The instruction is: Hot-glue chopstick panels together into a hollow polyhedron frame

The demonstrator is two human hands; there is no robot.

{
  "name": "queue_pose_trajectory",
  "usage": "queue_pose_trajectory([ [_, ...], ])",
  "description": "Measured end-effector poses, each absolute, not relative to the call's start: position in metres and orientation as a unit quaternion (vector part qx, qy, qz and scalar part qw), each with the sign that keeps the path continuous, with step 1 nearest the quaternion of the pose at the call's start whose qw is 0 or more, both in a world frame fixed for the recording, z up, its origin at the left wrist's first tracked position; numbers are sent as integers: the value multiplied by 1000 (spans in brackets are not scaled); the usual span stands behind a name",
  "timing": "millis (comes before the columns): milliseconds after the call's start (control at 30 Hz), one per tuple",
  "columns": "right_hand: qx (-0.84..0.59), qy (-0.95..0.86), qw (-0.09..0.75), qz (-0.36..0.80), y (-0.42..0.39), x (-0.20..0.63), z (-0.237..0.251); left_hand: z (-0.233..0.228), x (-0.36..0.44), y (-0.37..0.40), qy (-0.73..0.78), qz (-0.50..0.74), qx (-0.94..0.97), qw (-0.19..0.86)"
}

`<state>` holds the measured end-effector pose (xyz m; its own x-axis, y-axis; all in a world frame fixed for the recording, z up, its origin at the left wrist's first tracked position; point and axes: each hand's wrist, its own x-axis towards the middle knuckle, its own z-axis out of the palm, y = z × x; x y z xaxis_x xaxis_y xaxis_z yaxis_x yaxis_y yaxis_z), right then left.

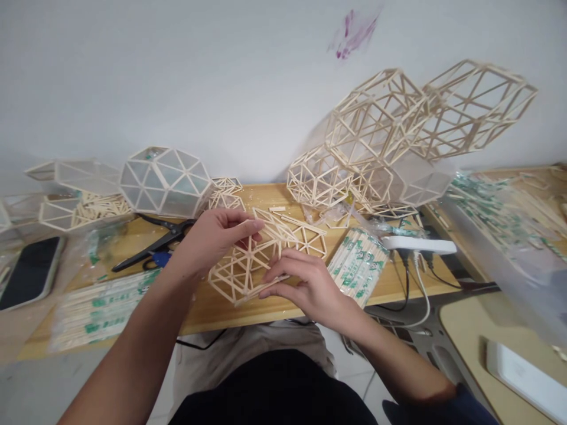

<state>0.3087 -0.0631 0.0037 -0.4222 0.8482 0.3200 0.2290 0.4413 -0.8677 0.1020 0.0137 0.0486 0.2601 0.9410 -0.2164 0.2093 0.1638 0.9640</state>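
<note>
A lattice frame of thin wooden sticks [248,258], joined in triangles, is between my hands over the wooden table. My left hand [217,236] is closed at its upper left part, with thumb and fingers pinched by a stick; the fingertips are partly hidden. My right hand [308,283] grips its lower right edge between thumb and fingers. Just behind the right hand lies another triangulated stick piece [310,241]. Small stick frames [227,202] sit beyond my left hand, and a short stick bit [277,209] lies on the table.
Large stick lattices [376,118] rise against the wall at right. A covered polyhedron [166,183] stands at left. Black-handled cutters [150,245], a phone [31,271] and wrapped chopsticks [106,310] lie left. More chopstick packs [358,262] and a white power strip [419,244] with cables are right.
</note>
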Motion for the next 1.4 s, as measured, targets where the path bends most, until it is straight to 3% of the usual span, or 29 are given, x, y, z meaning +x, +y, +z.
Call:
queue_pose_trajectory([
  [467,-360,-743,409,389,-60,308,3,44,95,5,549,342,567,510],
  [800,-349,-740,420,392,-56,307,4,14,43,-49,687,445,507,271],
  [1000,-351,-737,426,389,-53,307,4,-10,-20,-71,798,278,529,82],
  [1200,-368,-739,431,364,-51,302,8,-27,-14,-79,799,116,581,105],
  [1400,-387,-730,438,354,-51,303,7,-29,-15,-85,789,122,590,119],
])
